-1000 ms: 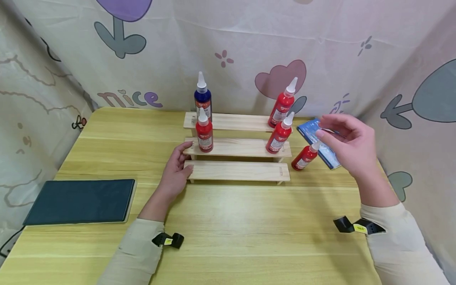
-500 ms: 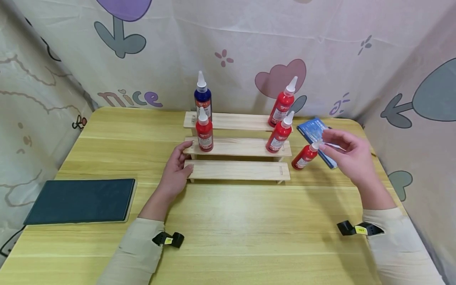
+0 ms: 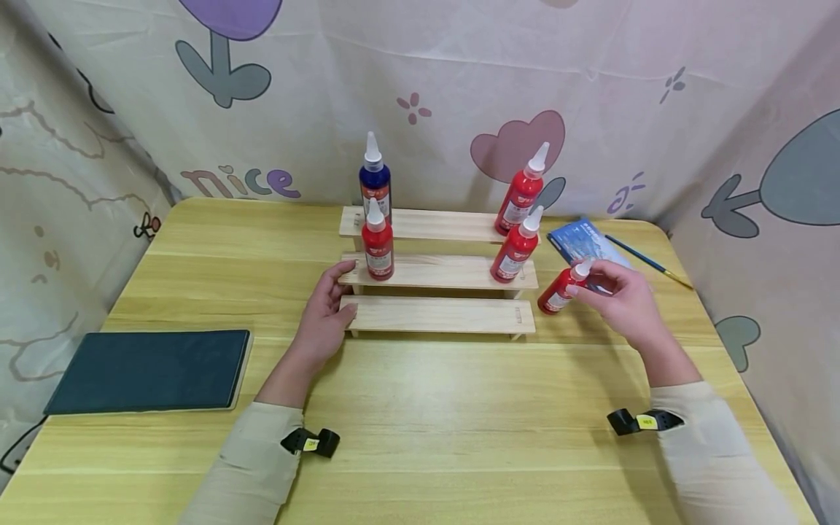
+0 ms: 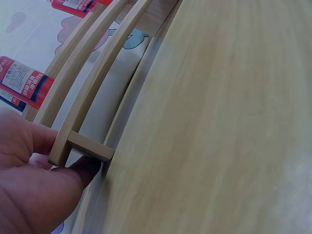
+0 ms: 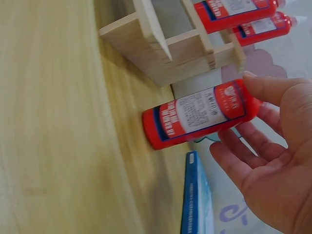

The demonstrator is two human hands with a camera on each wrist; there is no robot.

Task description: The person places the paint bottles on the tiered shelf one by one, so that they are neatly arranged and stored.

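A three-step wooden rack [image 3: 436, 315] stands in the middle of the table. My left hand [image 3: 323, 310] grips its left end, thumb at the lowest step and fingers by the middle one. To the right of the rack, a red squeeze bottle [image 3: 556, 293] with a white nozzle cap stands on the table. My right hand [image 3: 623, 302] holds this bottle near its shoulder, thumb on the near side and fingers behind, as the right wrist view shows. On the rack, a blue bottle [image 3: 375, 179] and a red bottle [image 3: 520, 197] stand on the top step; two red bottles [image 3: 378, 248] occupy the middle step.
Behind my right hand lies a blue booklet [image 3: 580, 239], partly covered by the hand, with a paintbrush [image 3: 646, 260] beside it. A dark green flat notebook [image 3: 147, 370] lies at the table's left. A patterned curtain [image 3: 328, 95] hangs behind the table [image 3: 459, 437].
My right hand has come down and left onto the red squeeze bottle beside the rack, and its fingers have closed around the shoulder. The paintbrush has come into view. My left hand has stayed put.
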